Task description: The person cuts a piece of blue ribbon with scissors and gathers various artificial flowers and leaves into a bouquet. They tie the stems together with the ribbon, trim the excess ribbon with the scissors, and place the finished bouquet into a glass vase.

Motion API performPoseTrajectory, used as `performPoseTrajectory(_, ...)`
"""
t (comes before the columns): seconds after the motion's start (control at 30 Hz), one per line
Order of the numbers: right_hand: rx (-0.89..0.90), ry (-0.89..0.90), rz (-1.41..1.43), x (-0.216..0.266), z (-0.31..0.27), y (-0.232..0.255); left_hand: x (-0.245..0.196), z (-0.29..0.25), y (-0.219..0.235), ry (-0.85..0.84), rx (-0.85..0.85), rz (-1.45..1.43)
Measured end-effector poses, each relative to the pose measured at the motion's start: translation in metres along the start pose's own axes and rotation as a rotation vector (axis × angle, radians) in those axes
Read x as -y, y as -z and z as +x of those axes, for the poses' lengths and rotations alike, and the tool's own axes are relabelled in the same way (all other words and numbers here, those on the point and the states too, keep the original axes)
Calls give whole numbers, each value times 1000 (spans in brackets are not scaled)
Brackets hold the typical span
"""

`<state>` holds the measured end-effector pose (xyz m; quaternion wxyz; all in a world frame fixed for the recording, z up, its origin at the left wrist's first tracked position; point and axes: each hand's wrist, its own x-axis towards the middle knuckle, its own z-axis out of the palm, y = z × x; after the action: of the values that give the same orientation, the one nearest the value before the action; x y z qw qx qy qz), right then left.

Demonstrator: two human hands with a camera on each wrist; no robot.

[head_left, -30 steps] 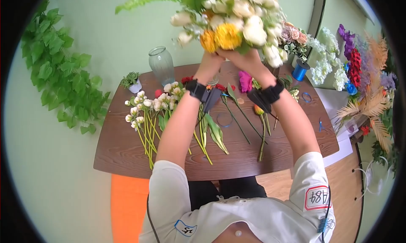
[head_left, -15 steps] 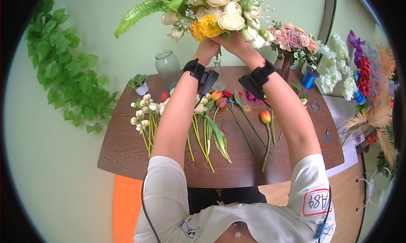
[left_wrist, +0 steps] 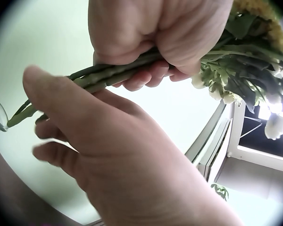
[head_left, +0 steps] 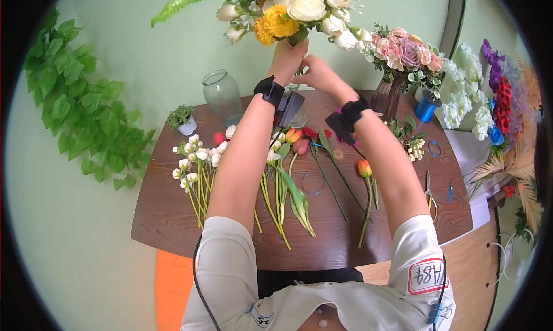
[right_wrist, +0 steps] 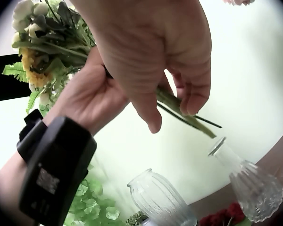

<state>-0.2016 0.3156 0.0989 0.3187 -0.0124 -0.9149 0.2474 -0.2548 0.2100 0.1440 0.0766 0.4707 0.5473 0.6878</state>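
A bouquet (head_left: 288,11) of white and yellow flowers with a fern frond is held high above the brown table (head_left: 173,216). My left hand (head_left: 290,51) grips its bundled green stems (left_wrist: 108,75) just under the blooms. My right hand (head_left: 315,73) is lower, with relaxed fingers (right_wrist: 193,94) and thumb lying against the stems' lower ends (right_wrist: 179,113). A small clear glass vase (right_wrist: 250,181) stands below the stem tips. In the head view it (head_left: 298,119) is partly hidden by the left wrist camera.
A larger ribbed glass vase (head_left: 222,95) and a small potted plant (head_left: 181,119) stand at the table's back left. Loose white buds (head_left: 193,158), tulips (head_left: 294,141) and an orange tulip (head_left: 364,168) lie on the table. A pink arrangement (head_left: 403,48), blue spool (head_left: 426,106) and pliers (head_left: 429,187) are on the right.
Both hands gripped the stems together under the blooms a second ago. Now the right hand has slid down the stems below the left, and the bouquet sits further back over the vases.
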Motion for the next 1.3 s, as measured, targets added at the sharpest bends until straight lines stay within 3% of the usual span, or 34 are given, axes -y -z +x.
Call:
performPoseTrajectory(0.03, -141, 117, -39, -9, 6, -12, 1, 3, -1, 14, 6, -11)
performPoseTrajectory(0.07, -140, 115, -37, -8, 7, -13, 2, 4, -2, 28, 11, -21)
performPoseTrajectory(0.13, -56, -63, 102, -5, 11, -14, 3, 5, 2, 46, 24, -28)
performPoseTrajectory(0.33, -22, -7, -156, -2, 23, -19, 9, 10, 10, 52, 23, -93)
performPoseTrajectory(0.57, -58, 26, -157, 8, 33, -8, -12, 20, 16, 25, 53, -30)
performPoseTrajectory(0.73, 12, 77, -105, 13, 31, -5, -13, 22, 17, 36, 74, -21)
performPoseTrajectory(1.07, 68, -11, -131, 5, 25, -17, 17, 28, 18, 100, 50, -73)
performPoseTrajectory(1.3, 66, -11, 7, -14, 23, -30, 24, 32, 16, 146, 41, -99)
